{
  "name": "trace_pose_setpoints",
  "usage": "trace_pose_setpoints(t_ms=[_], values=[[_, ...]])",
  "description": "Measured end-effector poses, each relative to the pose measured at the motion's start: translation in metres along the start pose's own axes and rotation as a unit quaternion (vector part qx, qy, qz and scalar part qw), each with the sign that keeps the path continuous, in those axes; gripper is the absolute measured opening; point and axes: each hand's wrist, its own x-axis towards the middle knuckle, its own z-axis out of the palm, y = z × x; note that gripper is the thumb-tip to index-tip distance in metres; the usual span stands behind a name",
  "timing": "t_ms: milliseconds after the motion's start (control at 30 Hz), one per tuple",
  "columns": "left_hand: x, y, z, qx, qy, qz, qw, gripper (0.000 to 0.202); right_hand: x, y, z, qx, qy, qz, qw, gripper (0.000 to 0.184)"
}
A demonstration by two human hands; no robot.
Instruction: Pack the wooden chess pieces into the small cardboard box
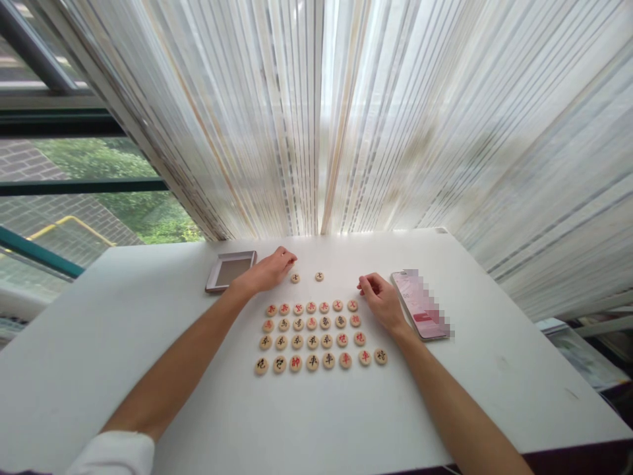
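Wooden discs (312,342) marked with red or black characters lie face up in four rows at the middle of the white worktop (148,343). Two more discs, one (295,278) just beside the left hand and one (319,276) a little to its right, sit apart from the rows, towards the far edge.

The left hand (267,272) reaches to the far side, between a shallow grey tray (231,270) and the nearer loose disc. Its fingertips (287,255) are bunched together and pressed down on the worktop; whether they pinch a disc I cannot tell. The right hand (382,298) rests at the right end of the farthest row, just beside a phone (421,305) that lies flat towards the right edge. Its fingers are curled in with thumb and forefinger close, and whether anything sits between them is hidden.

Judging by the layout, the work in hand is setting discs out in rows. A fifth row seems to be starting at the far side, where the two loose discs already stand in line. Adding to that line would call for placing a disc face up, level with those two and matching the spacing of the columns below, without nudging the neighbours.

A striped curtain (346,119) hangs behind the far edge.
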Motion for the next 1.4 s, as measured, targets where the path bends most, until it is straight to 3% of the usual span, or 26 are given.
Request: trace_pose_setpoints(t_ms=[100, 300, 500, 667, 767, 867, 1033, 1200, 1400], values=[[-0.012, 0.018, -0.006, -0.049, 0.021, 0.025, 0.998, 0.031, 0.000, 0.000, 0.000, 0.000, 0.002, -0.002, 1.000, 0.043], [-0.054, 0.076, -0.006, -0.182, 0.022, 0.091, 0.979, 0.025, -0.001, -0.001, -0.002, -0.001, 0.012, -0.014, 1.000, 0.044], [-0.099, 0.127, 0.016, -0.297, 0.010, 0.086, 0.951, 0.021, -0.002, -0.016, -0.009, -0.004, 0.015, -0.026, 1.000, 0.040], [-0.133, 0.157, 0.044, -0.391, 0.048, 0.023, 0.919, 0.025, -0.027, -0.055, -0.014, -0.008, -0.075, -0.037, 0.996, 0.030], [-0.149, 0.166, 0.063, -0.437, 0.065, -0.052, 0.896, 0.029, -0.066, -0.074, -0.014, -0.008, -0.135, -0.030, 0.990, 0.025], [-0.161, 0.170, 0.079, -0.457, 0.085, -0.097, 0.880, 0.028, -0.113, -0.077, -0.010, 0.021, -0.172, 0.019, 0.985, 0.021], [-0.172, 0.173, 0.093, -0.479, 0.083, -0.085, 0.870, 0.022, -0.168, -0.067, 0.008, 0.113, -0.169, 0.082, 0.976, 0.019], [-0.174, 0.173, 0.096, -0.496, 0.083, -0.095, 0.859, 0.024, -0.179, -0.062, 0.022, 0.126, -0.172, 0.076, 0.974, 0.017], [-0.173, 0.172, 0.100, -0.503, 0.076, -0.116, 0.853, 0.030, -0.177, -0.066, 0.022, 0.128, -0.169, 0.050, 0.976, 0.017]])
